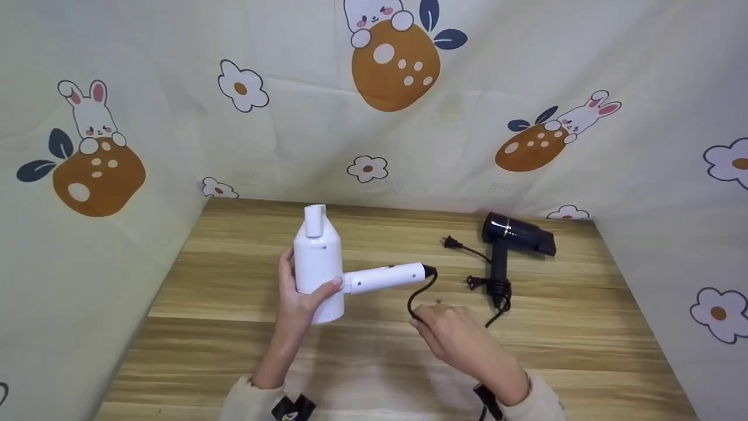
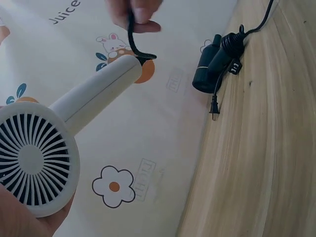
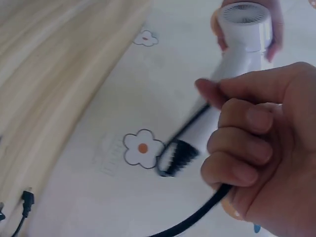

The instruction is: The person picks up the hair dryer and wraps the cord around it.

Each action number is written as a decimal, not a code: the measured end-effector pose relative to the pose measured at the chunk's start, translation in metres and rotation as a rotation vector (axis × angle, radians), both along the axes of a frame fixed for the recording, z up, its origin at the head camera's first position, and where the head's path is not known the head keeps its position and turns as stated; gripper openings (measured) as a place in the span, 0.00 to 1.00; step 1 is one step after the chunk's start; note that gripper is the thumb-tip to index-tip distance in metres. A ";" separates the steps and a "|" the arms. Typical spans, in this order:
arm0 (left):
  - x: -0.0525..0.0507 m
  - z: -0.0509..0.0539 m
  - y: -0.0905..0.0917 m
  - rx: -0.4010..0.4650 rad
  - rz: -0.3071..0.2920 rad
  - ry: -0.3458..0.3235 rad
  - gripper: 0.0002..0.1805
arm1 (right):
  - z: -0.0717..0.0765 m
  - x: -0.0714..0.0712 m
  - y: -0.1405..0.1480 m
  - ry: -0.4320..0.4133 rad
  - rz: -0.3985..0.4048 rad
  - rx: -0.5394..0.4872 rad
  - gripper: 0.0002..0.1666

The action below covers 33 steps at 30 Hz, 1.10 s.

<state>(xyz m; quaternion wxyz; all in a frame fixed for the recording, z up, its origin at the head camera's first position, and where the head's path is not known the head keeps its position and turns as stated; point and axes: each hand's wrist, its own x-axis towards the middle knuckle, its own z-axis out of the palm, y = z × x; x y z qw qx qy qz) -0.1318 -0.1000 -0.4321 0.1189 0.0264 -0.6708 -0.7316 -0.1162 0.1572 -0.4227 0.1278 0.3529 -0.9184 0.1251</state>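
Observation:
A white hair dryer (image 1: 319, 263) is held up over the wooden table, its nozzle toward the back wall and its handle (image 1: 385, 278) pointing right. My left hand (image 1: 301, 301) grips it round the barrel, thumb across the near side. The slatted round rear grille (image 2: 32, 158) shows in the left wrist view. From the handle's end runs a black power cord (image 1: 411, 298), bent downward. My right hand (image 1: 456, 336) pinches this cord, and in the right wrist view its fingers (image 3: 242, 143) are curled with the cord passing through them.
At the back right of the wooden table (image 1: 234, 280) lies a black hair dryer (image 1: 520, 234) with cord wound about its handle. A two-pin plug (image 1: 451, 242) sticks out to its left, and another plug (image 1: 474, 283) sits by the handle. Patterned cloth walls (image 1: 292, 146) surround the table.

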 end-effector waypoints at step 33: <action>0.009 0.004 -0.005 0.298 -0.232 0.221 0.36 | -0.004 -0.014 0.018 -0.458 -0.174 -0.744 0.11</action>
